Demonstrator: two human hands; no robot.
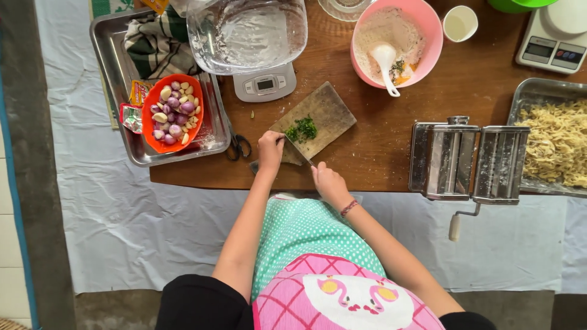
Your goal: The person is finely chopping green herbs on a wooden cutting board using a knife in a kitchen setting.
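- Down at the near edge of the brown wooden table (pixel 391 153), the right hand (pixel 327 178) is wrapped around the handle of a kitchen knife (pixel 298 151), its blade slanting up over the board.
- The left hand (pixel 271 148) rests with fingers curled on the near corner of the small worn wooden cutting board (pixel 327 110), just left of the blade; the hands are close but not touching.
- A little heap of chopped green herbs (pixel 302 129) lies on the board, just above the knife and beside the left fingertips.
- Black-handled scissors (pixel 238 145) lie on the table left of the left hand, against a steel tray (pixel 116 73).
- That tray holds an orange plastic bowl (pixel 150 125) of shallots and peeled garlic cloves (pixel 174 110).
- Behind the board, a clear floury mixing bowl (pixel 247 33) sits on a small grey digital scale (pixel 264 85).
- A pink bowl (pixel 431 36) with flour, egg and a white spoon (pixel 386 64) stands farther right.
- A steel hand-crank pasta machine (pixel 468 160) is clamped at the table's edge, right of the hands, beside a tray of cut noodles (pixel 556 143).
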